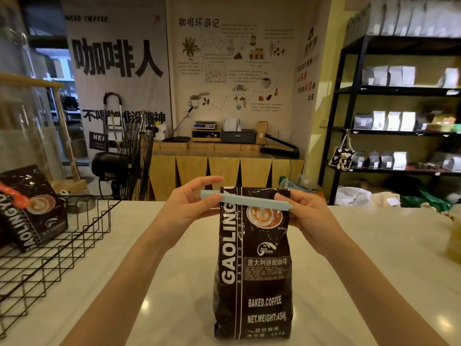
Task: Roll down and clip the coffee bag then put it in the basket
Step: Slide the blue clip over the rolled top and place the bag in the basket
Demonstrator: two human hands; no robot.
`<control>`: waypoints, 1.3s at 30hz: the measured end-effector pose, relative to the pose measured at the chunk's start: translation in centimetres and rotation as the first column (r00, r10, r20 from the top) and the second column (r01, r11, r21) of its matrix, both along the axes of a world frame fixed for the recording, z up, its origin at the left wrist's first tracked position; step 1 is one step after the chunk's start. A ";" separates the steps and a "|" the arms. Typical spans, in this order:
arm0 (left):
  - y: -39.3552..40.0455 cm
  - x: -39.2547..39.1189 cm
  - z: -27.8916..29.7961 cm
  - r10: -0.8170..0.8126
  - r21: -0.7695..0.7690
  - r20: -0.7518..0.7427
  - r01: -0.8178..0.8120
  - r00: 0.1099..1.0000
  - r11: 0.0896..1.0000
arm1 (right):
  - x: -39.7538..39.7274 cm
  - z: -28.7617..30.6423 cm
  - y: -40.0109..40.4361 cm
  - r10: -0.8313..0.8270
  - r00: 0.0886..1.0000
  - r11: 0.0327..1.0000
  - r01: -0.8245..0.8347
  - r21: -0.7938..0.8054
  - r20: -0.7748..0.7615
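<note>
On counter (pixel 154 283), coffee bag (pixel 253 265) between both hands.

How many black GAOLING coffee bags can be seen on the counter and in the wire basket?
2. One black GAOLING coffee bag stands upright on the white counter, a pale blue clip across its top. The other leans inside the black wire basket at left. The basket's left part is out of view.

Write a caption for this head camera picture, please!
Both hands press a blue clip across a coffee bag.
</note>
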State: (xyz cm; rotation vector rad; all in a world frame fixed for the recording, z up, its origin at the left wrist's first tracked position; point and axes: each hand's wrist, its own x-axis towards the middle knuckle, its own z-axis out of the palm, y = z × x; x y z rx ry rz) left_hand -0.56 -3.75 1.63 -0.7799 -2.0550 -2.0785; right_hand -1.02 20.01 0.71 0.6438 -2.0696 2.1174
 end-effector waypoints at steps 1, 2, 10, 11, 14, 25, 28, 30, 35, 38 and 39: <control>0.3 0.0 -0.1 0.000 0.006 0.005 0.000 1.000 1.000 | 0.0 0.0 0.0 0.003 1.000 1.000 -0.003 -0.006 0.001; 0.5 0.1 -0.3 -0.001 0.012 0.010 0.000 1.000 1.000 | -0.1 0.0 -0.1 0.005 1.000 1.000 -0.005 -0.009 0.001; 3.2 0.6 -1.1 0.098 0.076 -0.005 -0.098 0.995 0.992 | 0.1 -0.2 0.1 0.017 0.998 1.000 -0.017 -0.004 -0.057; 3.3 0.7 -1.1 0.116 0.075 -0.017 -0.114 0.993 0.991 | 0.1 -0.1 0.1 0.017 0.999 1.000 -0.017 -0.008 -0.045; 3.6 1.0 -1.0 0.153 0.076 -0.041 -0.149 0.987 0.986 | 0.0 0.3 0.6 0.053 0.998 0.997 -0.051 -0.051 0.041; 4.3 1.3 -1.4 0.242 0.138 -0.059 -0.232 0.968 0.963 | 0.2 0.5 2.6 0.009 1.000 0.998 -0.008 0.060 -0.025; 4.2 1.4 -1.2 0.231 0.134 -0.073 -0.220 0.970 0.966 | 0.1 0.4 2.7 -0.024 0.997 0.998 0.028 0.050 -0.080; 4.1 1.3 -1.0 0.239 0.104 -0.079 -0.230 0.968 0.968 | 0.0 0.2 2.7 -0.059 0.992 0.997 0.063 0.036 -0.108; 3.8 1.6 -0.3 0.258 -0.032 -0.052 -0.260 0.965 0.965 | 0.1 0.1 2.0 -0.162 0.976 0.986 0.167 0.027 -0.146; 4.0 2.2 0.6 0.411 -0.300 -0.384 -0.533 0.827 0.791 | 0.3 0.1 2.1 -0.166 0.975 0.984 0.173 0.036 -0.147; 4.4 2.6 1.0 0.405 -0.317 -0.538 -0.622 0.739 0.716 | 0.4 0.1 2.2 -0.158 0.975 0.985 0.166 0.038 -0.153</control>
